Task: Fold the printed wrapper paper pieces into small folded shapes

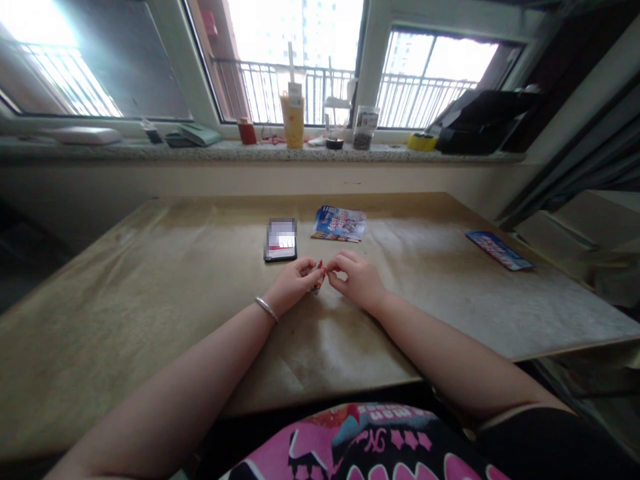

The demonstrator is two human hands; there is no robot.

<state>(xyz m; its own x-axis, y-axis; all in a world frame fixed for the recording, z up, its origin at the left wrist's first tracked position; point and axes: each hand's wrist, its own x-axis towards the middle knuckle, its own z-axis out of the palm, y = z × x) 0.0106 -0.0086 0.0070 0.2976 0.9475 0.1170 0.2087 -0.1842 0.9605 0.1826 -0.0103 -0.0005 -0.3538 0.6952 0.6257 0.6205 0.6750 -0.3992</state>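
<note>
My left hand (297,279), with a silver bangle (267,309) at its wrist, is closed on a small colourful printed piece (317,287). Only a corner of that piece shows below the fingers, so its kind is unclear. My right hand (354,277) faces it, thumb and forefinger pinched together at the piece's right edge; what lies between those fingertips is too small to make out. Just beyond my left hand lies a phone (281,241) with its screen lit and partly blurred. A fanned stack of blue printed leaflets (340,223) rests beyond both hands.
Another blue leaflet stack (499,251) lies near the right edge of the brown-covered table (200,280). On the windowsill (240,153) stand a tall cup of yellow drink (293,123), a red jar (247,131), yellow tape (421,141) and a black box (480,123).
</note>
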